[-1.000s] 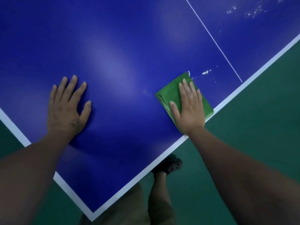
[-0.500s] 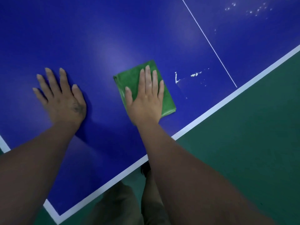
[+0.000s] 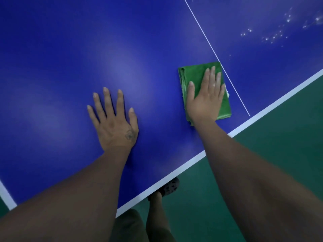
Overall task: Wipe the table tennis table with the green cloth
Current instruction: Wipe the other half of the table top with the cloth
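Note:
The blue table tennis table [image 3: 73, 63] fills most of the view, with a white border along its near edge. A folded green cloth [image 3: 194, 74] lies flat on it beside the thin white centre line [image 3: 206, 37]. My right hand [image 3: 206, 98] presses flat on the cloth with straight fingers. My left hand [image 3: 113, 123] rests flat on the bare blue surface to the left, fingers spread. A small white smear shows at the cloth's right edge. White specks [image 3: 272, 35] dot the table at the far right.
The green floor [image 3: 283, 137] lies beyond the table's near edge on the right. My leg and dark shoe [image 3: 169, 187] stand below the table edge. The table's left corner border [image 3: 7, 198] shows at the lower left.
My right hand has slid the cloth to the right, back towards the centre line, over the white smear seen before. My left hand stays flat on the table.

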Demonstrator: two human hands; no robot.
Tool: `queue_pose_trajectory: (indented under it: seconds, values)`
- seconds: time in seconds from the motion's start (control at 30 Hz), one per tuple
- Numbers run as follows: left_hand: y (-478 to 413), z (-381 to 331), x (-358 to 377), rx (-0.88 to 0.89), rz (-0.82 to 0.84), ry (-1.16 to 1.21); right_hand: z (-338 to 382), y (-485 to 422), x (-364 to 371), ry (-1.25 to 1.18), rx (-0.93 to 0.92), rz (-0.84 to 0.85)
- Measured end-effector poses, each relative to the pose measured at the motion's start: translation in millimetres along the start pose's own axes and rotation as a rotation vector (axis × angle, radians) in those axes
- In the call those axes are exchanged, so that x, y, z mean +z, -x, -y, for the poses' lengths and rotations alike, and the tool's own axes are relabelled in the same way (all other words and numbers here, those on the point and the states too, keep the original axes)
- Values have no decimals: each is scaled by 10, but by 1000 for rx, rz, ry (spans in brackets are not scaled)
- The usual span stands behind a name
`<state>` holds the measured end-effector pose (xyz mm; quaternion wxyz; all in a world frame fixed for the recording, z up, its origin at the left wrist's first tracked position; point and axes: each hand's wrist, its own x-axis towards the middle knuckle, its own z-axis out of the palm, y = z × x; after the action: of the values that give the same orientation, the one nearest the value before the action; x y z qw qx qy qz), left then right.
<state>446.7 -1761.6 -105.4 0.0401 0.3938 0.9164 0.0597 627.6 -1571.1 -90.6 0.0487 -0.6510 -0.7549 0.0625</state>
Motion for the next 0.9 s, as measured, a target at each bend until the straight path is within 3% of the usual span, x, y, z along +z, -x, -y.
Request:
queue_pose_trajectory:
  seconds: [0.07,0.27,0.6,0.9]
  values:
    - [4,-13,-2,3,3,1,182,335,21,8,31,-24]
    - [-6,-14,-7,-19,18,25,43,1267,71,-55,-215,13]
    - [7,-7,-25,-12,3,20,-919,56,-64,-43,-165,-2]
    - [9,-27,-23,-4,42,38,-1226,-581,-190,-55,-112,-16]
